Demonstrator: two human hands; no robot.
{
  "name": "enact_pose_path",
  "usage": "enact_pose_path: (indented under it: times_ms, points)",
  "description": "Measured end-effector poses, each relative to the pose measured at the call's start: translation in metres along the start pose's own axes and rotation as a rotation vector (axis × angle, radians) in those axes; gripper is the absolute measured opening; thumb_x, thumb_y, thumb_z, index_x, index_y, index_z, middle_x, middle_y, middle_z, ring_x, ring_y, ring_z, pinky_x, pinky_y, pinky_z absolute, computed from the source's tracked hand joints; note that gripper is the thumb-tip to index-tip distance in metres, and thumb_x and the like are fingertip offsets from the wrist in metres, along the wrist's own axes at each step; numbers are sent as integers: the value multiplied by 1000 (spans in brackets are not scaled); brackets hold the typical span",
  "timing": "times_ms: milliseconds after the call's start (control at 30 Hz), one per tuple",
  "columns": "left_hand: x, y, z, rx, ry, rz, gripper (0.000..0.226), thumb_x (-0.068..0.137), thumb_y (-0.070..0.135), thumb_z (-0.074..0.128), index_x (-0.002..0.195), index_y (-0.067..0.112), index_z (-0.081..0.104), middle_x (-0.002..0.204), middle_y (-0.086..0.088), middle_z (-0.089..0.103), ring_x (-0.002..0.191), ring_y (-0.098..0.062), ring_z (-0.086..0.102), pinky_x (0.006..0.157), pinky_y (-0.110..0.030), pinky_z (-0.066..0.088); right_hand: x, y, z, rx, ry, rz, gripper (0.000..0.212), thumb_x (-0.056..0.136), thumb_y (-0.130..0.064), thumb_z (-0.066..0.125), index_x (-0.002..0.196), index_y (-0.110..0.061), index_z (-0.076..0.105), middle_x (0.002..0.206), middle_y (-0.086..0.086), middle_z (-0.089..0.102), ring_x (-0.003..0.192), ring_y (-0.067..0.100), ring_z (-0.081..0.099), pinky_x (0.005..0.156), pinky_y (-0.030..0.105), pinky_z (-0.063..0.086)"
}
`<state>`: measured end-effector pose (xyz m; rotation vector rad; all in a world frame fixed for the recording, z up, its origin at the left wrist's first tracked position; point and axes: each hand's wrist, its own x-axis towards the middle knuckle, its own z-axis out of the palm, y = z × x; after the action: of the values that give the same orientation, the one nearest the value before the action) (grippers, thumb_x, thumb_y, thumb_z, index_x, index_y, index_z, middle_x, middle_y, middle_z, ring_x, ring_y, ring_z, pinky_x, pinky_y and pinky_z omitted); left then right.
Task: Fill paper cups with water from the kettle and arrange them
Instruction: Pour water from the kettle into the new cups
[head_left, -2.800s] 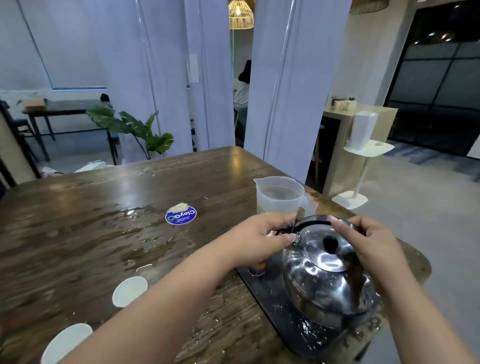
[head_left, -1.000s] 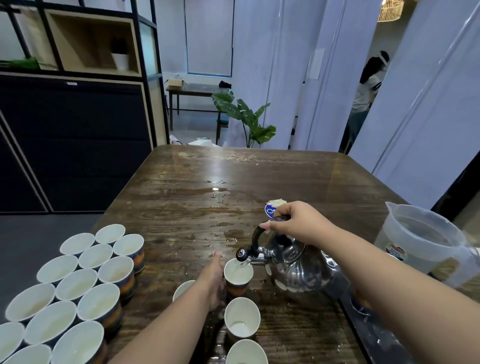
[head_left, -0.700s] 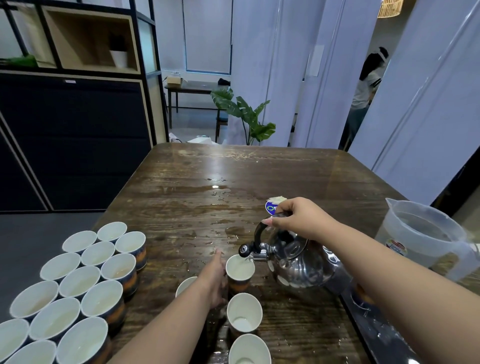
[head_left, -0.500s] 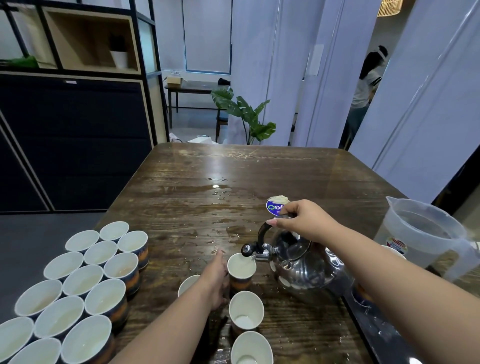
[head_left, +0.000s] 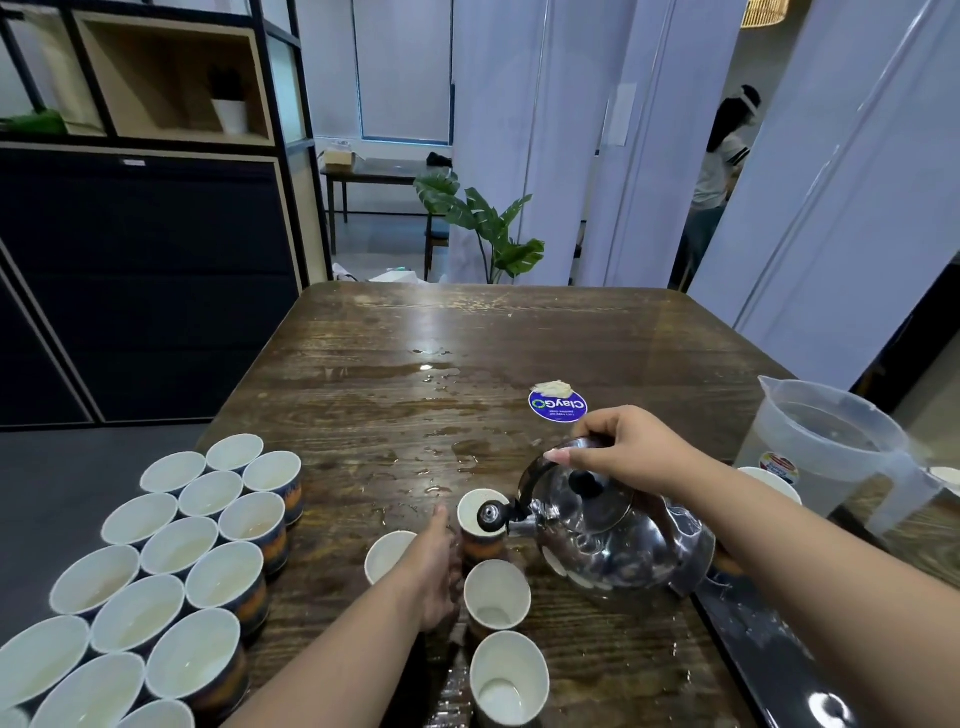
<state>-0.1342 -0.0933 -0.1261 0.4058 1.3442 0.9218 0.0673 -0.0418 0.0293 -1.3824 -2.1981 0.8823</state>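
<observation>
My right hand (head_left: 621, 449) grips the black handle of a shiny steel kettle (head_left: 618, 540), which tilts left with its spout over a paper cup (head_left: 480, 525) near the table's middle. My left hand (head_left: 439, 566) holds that cup at its left side. Two more paper cups (head_left: 496, 597) (head_left: 509, 680) stand in a line toward me, and another cup (head_left: 387, 556) sits partly behind my left hand. Several filled cups (head_left: 202, 540) are packed in rows at the table's left edge.
A clear plastic jug (head_left: 826, 452) with water stands at the right, beside a dark tray (head_left: 753, 654). A blue round sticker (head_left: 557, 405) lies mid-table. Water is spilled over the wooden table (head_left: 467, 338). A person stands far back right.
The kettle came off the tray to the cups. Over the last second its spout has moved over the held cup and tipped lower. My left hand stays on the cup.
</observation>
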Motion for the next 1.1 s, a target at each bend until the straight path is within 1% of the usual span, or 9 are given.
enact_pose_path:
  times_ms: [67, 167, 267, 300, 367, 467, 733, 867, 1100]
  points:
    - [0, -3, -2, 3, -30, -22, 59, 97, 63, 12, 107, 23, 54, 89, -1, 61, 90, -19, 55, 91, -34, 40, -6, -4, 2, -45, -22, -15, 45, 75, -43, 78, 57, -17, 46, 51, -8, 39, 47, 6, 35, 50, 19, 30]
    - [-3, -7, -6, 10, -72, -62, 75, 95, 65, 7, 123, 13, 52, 96, -1, 59, 93, -18, 53, 82, -33, 38, -15, -7, 5, -86, -58, -20, 46, 76, -43, 77, 56, -17, 45, 49, -8, 42, 44, 4, 36, 48, 18, 30]
    - [-8, -8, -7, 11, -108, -81, 81, 94, 65, 4, 135, 11, 47, 120, -6, 56, 109, -23, 50, 91, -39, 33, -21, -6, 9, -127, -73, -36, 46, 76, -46, 76, 60, -15, 46, 51, -9, 43, 48, 3, 38, 53, 21, 32]
    - [-7, -9, -7, 13, -106, -76, 80, 94, 65, 3, 134, 12, 48, 123, -8, 55, 110, -23, 49, 87, -38, 35, -23, -6, 10, -144, -76, -35, 46, 76, -47, 75, 61, -15, 46, 48, -13, 44, 47, 1, 40, 53, 19, 33]
    - [-6, -11, -7, 19, -96, -67, 76, 94, 65, 3, 114, 15, 56, 110, -5, 58, 96, -20, 52, 70, -30, 34, -25, -6, 12, -189, -80, -29, 46, 76, -50, 74, 60, -16, 48, 47, -15, 45, 48, 0, 43, 54, 18, 33]
    - [-8, -13, -6, 30, -110, -81, 77, 93, 67, 2, 91, 15, 59, 100, -3, 59, 86, -17, 51, 63, -27, 31, -26, -5, 13, -217, -69, -25, 45, 74, -56, 73, 59, -19, 52, 53, -9, 47, 52, 6, 42, 58, 27, 37]
    - [-4, -23, -10, 0, -129, -78, 80, 91, 72, 8, 120, 16, 57, 118, -5, 63, 102, -20, 57, 71, -30, 42, -33, -9, 12, -261, -50, -44, 48, 75, -56, 72, 59, -17, 47, 54, -6, 46, 51, 6, 41, 57, 27, 35]
    - [2, -29, -14, -9, -125, -54, 86, 89, 74, 9, 120, 13, 63, 117, -5, 67, 117, -22, 54, 90, -32, 38, -36, -12, 13, -270, -55, -50, 47, 77, -53, 72, 61, -14, 50, 55, -5, 46, 52, 7, 40, 56, 26, 34]
    - [-5, -35, -11, 23, -141, -35, 80, 95, 65, 9, 106, 12, 67, 101, -3, 70, 88, -15, 57, 63, -27, 39, -39, -17, 15, -300, -76, -33, 51, 75, -56, 71, 71, -7, 58, 59, -3, 49, 54, 8, 43, 57, 27, 36]
